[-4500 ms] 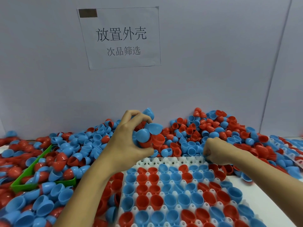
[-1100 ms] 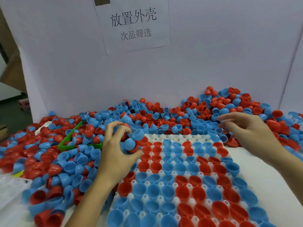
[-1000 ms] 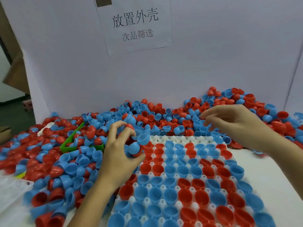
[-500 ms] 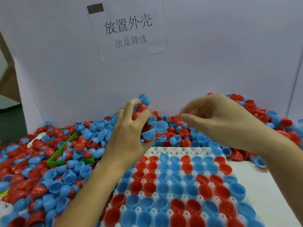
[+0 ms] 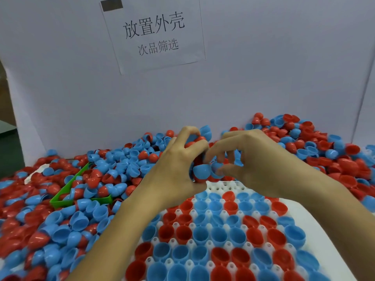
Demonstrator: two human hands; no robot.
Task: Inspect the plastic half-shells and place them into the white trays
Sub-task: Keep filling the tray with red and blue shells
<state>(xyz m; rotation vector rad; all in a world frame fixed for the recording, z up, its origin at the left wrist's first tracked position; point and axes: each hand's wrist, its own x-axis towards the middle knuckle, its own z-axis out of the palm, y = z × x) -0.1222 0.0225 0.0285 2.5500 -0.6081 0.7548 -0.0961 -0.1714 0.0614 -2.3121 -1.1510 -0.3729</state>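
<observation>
Head view, close, looking down over white tray (image 5: 223, 184).

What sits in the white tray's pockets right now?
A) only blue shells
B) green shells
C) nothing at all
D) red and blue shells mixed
D: the white tray holds both red half-shells and blue half-shells, open side up, below the left hand and right hand.

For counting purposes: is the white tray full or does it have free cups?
Nearly full: the white tray shows shells in most cups; its far row looks empty.
</observation>
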